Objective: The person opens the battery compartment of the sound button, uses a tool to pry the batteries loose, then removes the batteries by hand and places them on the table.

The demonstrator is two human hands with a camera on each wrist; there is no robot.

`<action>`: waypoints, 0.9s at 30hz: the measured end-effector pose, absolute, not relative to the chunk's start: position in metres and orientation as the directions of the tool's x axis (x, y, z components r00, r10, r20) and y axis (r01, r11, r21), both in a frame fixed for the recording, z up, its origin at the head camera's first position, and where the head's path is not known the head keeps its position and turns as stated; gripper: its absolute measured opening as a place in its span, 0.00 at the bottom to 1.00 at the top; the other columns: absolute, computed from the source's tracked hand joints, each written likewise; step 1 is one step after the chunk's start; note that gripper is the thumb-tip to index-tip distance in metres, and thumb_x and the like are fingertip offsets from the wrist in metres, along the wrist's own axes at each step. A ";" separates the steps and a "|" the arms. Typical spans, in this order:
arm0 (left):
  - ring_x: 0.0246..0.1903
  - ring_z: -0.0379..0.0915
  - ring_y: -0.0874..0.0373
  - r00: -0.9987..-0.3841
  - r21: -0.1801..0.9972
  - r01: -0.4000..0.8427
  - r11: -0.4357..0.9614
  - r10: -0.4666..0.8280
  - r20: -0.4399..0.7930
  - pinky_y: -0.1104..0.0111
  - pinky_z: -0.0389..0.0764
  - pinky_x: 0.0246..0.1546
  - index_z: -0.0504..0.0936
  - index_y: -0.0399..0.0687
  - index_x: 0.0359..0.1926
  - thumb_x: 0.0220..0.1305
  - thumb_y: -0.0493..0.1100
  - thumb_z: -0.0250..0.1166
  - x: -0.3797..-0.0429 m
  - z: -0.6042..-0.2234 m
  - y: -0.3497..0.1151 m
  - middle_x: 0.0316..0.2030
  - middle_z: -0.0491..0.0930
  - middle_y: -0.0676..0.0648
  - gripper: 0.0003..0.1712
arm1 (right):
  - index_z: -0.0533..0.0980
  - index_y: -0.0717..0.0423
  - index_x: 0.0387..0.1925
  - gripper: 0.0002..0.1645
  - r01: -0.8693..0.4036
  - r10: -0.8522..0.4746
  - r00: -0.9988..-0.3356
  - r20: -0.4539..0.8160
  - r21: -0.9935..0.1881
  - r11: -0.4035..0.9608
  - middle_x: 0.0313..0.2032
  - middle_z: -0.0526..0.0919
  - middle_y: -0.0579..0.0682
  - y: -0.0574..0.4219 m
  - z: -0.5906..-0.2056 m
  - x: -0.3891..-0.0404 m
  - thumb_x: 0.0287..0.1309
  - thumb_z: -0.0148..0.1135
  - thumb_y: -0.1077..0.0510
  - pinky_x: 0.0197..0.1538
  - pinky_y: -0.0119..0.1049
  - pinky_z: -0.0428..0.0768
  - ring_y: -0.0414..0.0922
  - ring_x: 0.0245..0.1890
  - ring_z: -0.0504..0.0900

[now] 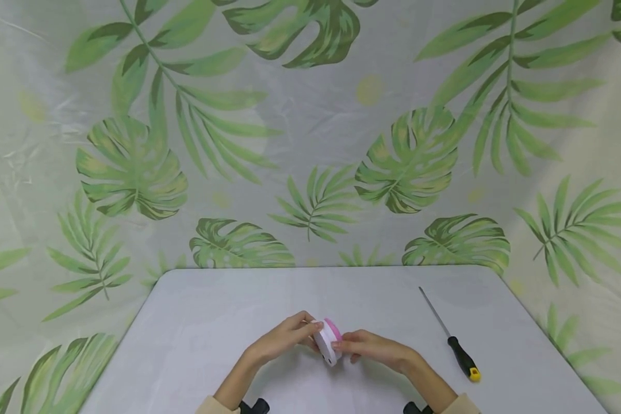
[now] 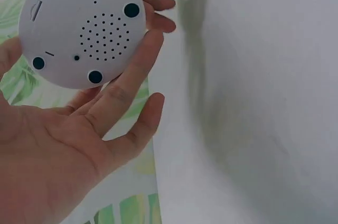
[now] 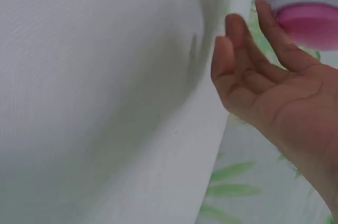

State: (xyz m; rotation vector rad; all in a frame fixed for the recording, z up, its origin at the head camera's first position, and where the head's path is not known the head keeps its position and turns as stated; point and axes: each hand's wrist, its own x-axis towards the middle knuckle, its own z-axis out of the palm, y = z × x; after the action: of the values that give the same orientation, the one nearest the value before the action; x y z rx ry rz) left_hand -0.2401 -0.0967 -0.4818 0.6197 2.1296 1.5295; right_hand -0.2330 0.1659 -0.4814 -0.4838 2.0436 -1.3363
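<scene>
A round white device (image 1: 324,344) with a pink side is held up over the table between both hands. In the left wrist view the flat white underside of the device (image 2: 63,34) faces the camera, with a patch of small speaker holes, several dark round feet and a slot near its edge. My left hand (image 1: 286,336) grips its rim, thumb on one side and fingers on the other. From the opposite side, my right hand (image 1: 376,348) pinches the edge near the pink part. The right wrist view shows its index finger (image 3: 280,39) along the rim, the other fingers loosely bent.
A screwdriver (image 1: 462,357) with a black and yellow handle lies on the white table (image 1: 212,310), right of the hands, its shaft toward the far edge. Behind the table hangs a leaf-patterned cloth (image 1: 321,144). Dark wrist straps (image 1: 256,406) show at the near edge.
</scene>
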 end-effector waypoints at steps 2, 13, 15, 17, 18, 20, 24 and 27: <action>0.44 0.87 0.46 -0.806 0.949 0.093 0.303 0.583 -0.107 0.48 0.75 0.61 0.76 0.41 0.53 0.77 0.62 0.54 -0.239 -0.480 -0.095 0.41 0.89 0.41 0.27 | 0.79 0.61 0.59 0.34 0.014 -0.634 -0.716 -0.292 -0.914 0.405 0.51 0.85 0.47 0.166 -0.483 -0.234 0.69 0.59 0.37 0.57 0.47 0.73 0.45 0.52 0.76; 0.34 0.81 0.52 -0.826 0.874 0.123 0.469 0.537 -0.172 0.63 0.74 0.40 0.78 0.46 0.47 0.67 0.69 0.62 -0.232 -0.483 -0.086 0.29 0.86 0.38 0.31 | 0.68 0.48 0.72 0.38 -0.364 -0.727 -0.686 -0.018 -0.857 0.364 0.62 0.79 0.47 0.166 -0.495 -0.231 0.66 0.69 0.46 0.62 0.49 0.76 0.41 0.61 0.75; 0.32 0.81 0.53 -0.832 0.853 0.140 0.503 0.527 -0.174 0.65 0.74 0.37 0.78 0.45 0.48 0.65 0.69 0.63 -0.230 -0.483 -0.084 0.29 0.85 0.41 0.33 | 0.69 0.47 0.72 0.41 -0.441 -0.717 -0.697 0.026 -0.803 0.400 0.62 0.80 0.44 0.165 -0.497 -0.228 0.62 0.72 0.43 0.64 0.54 0.74 0.38 0.60 0.75; 0.31 0.80 0.54 -0.841 0.830 0.159 0.534 0.515 -0.170 0.66 0.75 0.35 0.79 0.42 0.51 0.64 0.69 0.64 -0.229 -0.482 -0.081 0.30 0.84 0.46 0.35 | 0.70 0.46 0.72 0.45 -0.496 -0.699 -0.712 0.061 -0.749 0.440 0.61 0.80 0.41 0.164 -0.498 -0.226 0.57 0.75 0.39 0.66 0.59 0.71 0.37 0.60 0.74; 0.30 0.80 0.54 -0.843 0.823 0.165 0.544 0.511 -0.169 0.66 0.76 0.34 0.78 0.41 0.53 0.64 0.69 0.64 -0.228 -0.482 -0.080 0.31 0.84 0.47 0.37 | 0.70 0.45 0.72 0.47 -0.516 -0.690 -0.720 0.075 -0.722 0.460 0.62 0.80 0.40 0.163 -0.499 -0.224 0.55 0.76 0.37 0.66 0.59 0.71 0.37 0.60 0.74; 0.29 0.79 0.57 -0.847 0.806 0.183 0.563 0.506 -0.161 0.66 0.76 0.32 0.77 0.39 0.57 0.64 0.69 0.65 -0.227 -0.481 -0.078 0.31 0.84 0.48 0.40 | 0.70 0.45 0.72 0.51 -0.559 -0.676 -0.728 0.111 -0.667 0.493 0.62 0.81 0.41 0.161 -0.499 -0.222 0.51 0.77 0.34 0.65 0.56 0.70 0.38 0.60 0.75; 0.32 0.79 0.59 -0.847 0.787 0.214 0.579 0.511 -0.146 0.66 0.79 0.32 0.73 0.41 0.65 0.64 0.71 0.65 -0.229 -0.480 -0.077 0.37 0.84 0.47 0.45 | 0.71 0.49 0.71 0.53 -0.581 -0.631 -0.758 0.168 -0.613 0.535 0.61 0.82 0.43 0.158 -0.497 -0.220 0.47 0.78 0.32 0.65 0.58 0.68 0.42 0.60 0.76; 0.42 0.79 0.59 -0.841 0.791 0.251 0.558 0.530 -0.108 0.62 0.81 0.41 0.72 0.41 0.68 0.60 0.65 0.73 -0.232 -0.480 -0.083 0.47 0.83 0.47 0.46 | 0.72 0.51 0.71 0.52 -0.540 -0.564 -0.803 0.195 -0.638 0.548 0.59 0.82 0.44 0.162 -0.497 -0.220 0.48 0.78 0.34 0.65 0.57 0.71 0.43 0.58 0.76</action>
State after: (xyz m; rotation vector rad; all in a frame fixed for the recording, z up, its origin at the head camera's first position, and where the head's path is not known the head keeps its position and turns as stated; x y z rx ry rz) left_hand -0.2317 -0.0828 -0.4802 0.6403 2.4621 1.1724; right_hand -0.2200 0.1617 -0.4966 -0.9753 2.7350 -1.1098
